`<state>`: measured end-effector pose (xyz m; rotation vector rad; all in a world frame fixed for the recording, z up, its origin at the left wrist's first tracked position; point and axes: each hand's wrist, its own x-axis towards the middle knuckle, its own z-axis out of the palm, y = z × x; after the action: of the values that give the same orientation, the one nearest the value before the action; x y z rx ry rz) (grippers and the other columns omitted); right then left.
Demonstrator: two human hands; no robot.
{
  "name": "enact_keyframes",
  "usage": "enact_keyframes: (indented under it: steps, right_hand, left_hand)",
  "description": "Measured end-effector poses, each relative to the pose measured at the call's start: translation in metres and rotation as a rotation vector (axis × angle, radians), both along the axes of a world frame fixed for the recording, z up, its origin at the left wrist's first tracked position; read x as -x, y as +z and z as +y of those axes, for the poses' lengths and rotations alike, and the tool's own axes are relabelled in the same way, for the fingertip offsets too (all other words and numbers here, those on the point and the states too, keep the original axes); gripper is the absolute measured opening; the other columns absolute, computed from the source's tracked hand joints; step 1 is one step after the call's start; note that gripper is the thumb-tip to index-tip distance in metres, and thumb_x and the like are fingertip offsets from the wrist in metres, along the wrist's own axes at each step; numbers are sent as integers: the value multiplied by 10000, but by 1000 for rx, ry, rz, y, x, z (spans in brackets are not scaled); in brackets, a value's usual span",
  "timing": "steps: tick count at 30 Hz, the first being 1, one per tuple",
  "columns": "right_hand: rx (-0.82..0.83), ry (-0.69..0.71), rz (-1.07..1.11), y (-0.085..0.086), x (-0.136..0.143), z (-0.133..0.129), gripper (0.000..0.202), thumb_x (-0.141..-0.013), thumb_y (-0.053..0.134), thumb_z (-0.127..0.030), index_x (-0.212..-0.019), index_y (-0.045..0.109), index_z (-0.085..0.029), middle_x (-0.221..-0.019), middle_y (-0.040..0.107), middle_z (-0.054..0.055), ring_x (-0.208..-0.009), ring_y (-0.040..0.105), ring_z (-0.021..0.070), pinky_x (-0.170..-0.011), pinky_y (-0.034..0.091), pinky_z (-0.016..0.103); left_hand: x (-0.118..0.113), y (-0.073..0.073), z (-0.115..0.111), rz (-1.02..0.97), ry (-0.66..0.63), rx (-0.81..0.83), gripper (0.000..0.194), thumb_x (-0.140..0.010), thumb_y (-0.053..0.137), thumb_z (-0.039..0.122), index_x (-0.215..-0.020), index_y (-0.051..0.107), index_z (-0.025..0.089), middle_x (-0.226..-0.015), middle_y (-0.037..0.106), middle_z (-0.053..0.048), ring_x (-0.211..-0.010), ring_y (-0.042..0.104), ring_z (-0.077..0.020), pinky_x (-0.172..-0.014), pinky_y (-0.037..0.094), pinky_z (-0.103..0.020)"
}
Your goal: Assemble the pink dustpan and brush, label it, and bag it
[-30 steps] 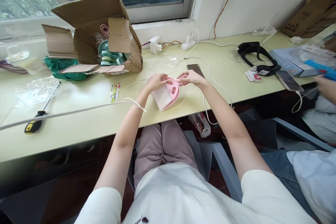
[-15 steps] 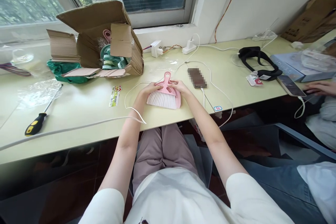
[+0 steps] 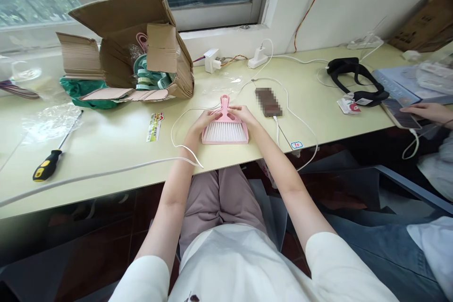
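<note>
A small pink hand brush (image 3: 223, 133) with white bristles lies inside a pink dustpan (image 3: 247, 139) near the front of the table. Their handles line up and point away from me, and the bristles face my body. My left hand (image 3: 205, 120) grips the left side at the shoulder of the set, thumb on top. On the opposite side my right hand (image 3: 243, 115) is closed the same way, its thumb by the handle. The fingers underneath are hidden.
An open cardboard box (image 3: 161, 49) of green and pink items stands back left. A screwdriver (image 3: 49, 163) lies left, a phone (image 3: 268, 102) with a white cable (image 3: 295, 120) right. A black headset (image 3: 356, 80) is farther right, near another person's hand (image 3: 430, 112) on a phone.
The brush, shifted left over the dustpan before, now sits squarely within its rim. Both hands stay on the set. The other person's hand has moved onto their phone.
</note>
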<state>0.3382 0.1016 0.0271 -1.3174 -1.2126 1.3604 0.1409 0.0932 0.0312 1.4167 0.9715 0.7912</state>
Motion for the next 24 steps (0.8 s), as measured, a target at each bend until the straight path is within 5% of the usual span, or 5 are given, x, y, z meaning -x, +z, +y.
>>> enact_keyframes:
  steps: [7, 16, 24]
  right_hand:
    - [52, -17, 44, 3, 3, -1, 308, -616, 877, -315, -821, 709, -158, -728, 720, 55, -817, 707, 215, -801, 564, 317]
    - [26, 96, -50, 10, 0, 9, 70, -712, 748, -178, -762, 732, -132, -757, 726, 53, -705, 663, 154, -729, 531, 261]
    - [90, 168, 35, 20, 5, 16, 260, -716, 825, -353, -786, 710, -131, -751, 726, 55, -643, 647, 141, -577, 515, 216]
  left_hand:
    - [-1, -5, 3, 79, 108, 21, 422, -673, 750, 545, -646, 590, 156, -613, 579, -17, -554, 485, -121, -534, 312, -268]
    - [-5, -11, 3, -1, 178, 54, 317, -662, 751, 437, -660, 641, 140, -640, 601, -26, -580, 530, -137, -564, 351, -278]
    - [-3, 3, -10, -29, 48, -67, 354, -723, 734, 481, -790, 683, 138, -711, 616, -23, -646, 525, -126, -592, 364, -253]
